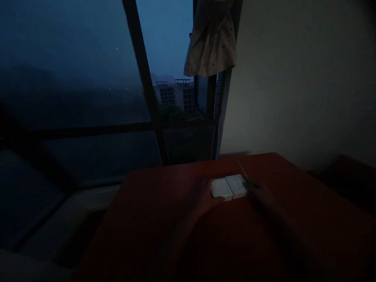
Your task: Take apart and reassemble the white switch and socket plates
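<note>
Two white electrical wall boxes lie side by side on the red table (182, 196). The right one is a wall socket (235, 185) with small dark holes; the left one, a white wall plate box (222, 188), has a plain face in this dim light. My left hand (207, 197) grips the left box at its outer end, with the thumb along the near edge and the fingers round the far side. In my right hand (262, 194) is a screwdriver (243, 170) with a green handle, its thin shaft pointing away and up-left. This hand is at the socket's right edge.
Beyond the table's far edge stand dark-framed windows (155, 117), with buildings outside. A gathered curtain (211, 47) hangs at the right window frame. A pale wall (293, 86) rises behind the table on the right. The room is very dim.
</note>
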{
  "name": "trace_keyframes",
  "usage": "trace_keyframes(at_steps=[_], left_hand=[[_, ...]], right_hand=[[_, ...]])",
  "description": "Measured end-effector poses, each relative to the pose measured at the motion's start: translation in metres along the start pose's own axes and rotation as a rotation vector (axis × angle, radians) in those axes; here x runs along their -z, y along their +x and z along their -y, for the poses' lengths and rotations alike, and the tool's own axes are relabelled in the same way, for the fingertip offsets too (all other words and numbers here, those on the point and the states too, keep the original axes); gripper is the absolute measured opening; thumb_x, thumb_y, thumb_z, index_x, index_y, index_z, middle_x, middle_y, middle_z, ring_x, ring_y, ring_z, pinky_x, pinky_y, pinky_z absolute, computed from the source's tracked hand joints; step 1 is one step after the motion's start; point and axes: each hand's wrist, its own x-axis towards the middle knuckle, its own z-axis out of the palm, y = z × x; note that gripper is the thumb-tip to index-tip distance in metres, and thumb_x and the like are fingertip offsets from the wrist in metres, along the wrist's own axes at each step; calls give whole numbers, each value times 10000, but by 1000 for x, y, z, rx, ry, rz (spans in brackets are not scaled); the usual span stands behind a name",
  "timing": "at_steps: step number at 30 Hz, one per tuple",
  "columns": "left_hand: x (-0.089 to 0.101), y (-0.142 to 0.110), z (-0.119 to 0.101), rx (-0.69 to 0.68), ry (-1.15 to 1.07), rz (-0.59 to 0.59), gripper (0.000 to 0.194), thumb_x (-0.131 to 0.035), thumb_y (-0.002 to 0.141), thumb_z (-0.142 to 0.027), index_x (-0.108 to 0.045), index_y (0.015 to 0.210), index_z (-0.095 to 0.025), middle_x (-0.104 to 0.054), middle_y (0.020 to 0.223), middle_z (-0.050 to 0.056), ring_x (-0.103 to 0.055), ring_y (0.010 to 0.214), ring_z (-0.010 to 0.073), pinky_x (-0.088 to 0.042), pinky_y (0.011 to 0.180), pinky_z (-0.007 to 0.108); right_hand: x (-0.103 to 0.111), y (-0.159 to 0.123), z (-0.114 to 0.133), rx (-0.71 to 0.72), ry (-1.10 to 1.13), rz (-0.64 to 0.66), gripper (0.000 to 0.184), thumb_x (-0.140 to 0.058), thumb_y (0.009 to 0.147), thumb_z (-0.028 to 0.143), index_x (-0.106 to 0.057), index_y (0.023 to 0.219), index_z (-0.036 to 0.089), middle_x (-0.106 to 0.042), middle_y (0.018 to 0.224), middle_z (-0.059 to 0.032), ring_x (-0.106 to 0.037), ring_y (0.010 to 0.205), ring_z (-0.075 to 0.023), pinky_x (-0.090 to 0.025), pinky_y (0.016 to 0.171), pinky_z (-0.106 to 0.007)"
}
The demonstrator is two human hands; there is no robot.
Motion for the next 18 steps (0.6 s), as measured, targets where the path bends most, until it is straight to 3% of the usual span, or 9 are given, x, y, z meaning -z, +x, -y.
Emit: trace_keyframes(at_steps=[6,13,18], left_hand=[[32,-29,5,23,58,20,759,-792,621,-283,-460,1300,-210,-463,1316,91,-448,1209,273,-366,1026,376],[80,-85,17,72,234,27,815,-768,647,-355,-399,1363,-231,-384,1416,91,-384,1276,299,-314,1069,421],[97,-106,21,82,330,11,830,-766,622,-323,-397,1362,-251,-418,1388,74,-410,1255,307,-343,1055,422]], right_hand=[[-22,-22,12,30,-10,107,461,-524,733,596,-635,783,151,-550,496,19,-514,446,-135,-357,426,-236],[-70,-63,37,128,-25,200,425,-495,776,556,-633,839,159,-613,597,3,-562,521,-145,-404,472,-230],[-87,-83,48,225,-50,208,399,-478,811,533,-654,845,177,-685,747,-38,-618,682,-185,-462,607,-261]])
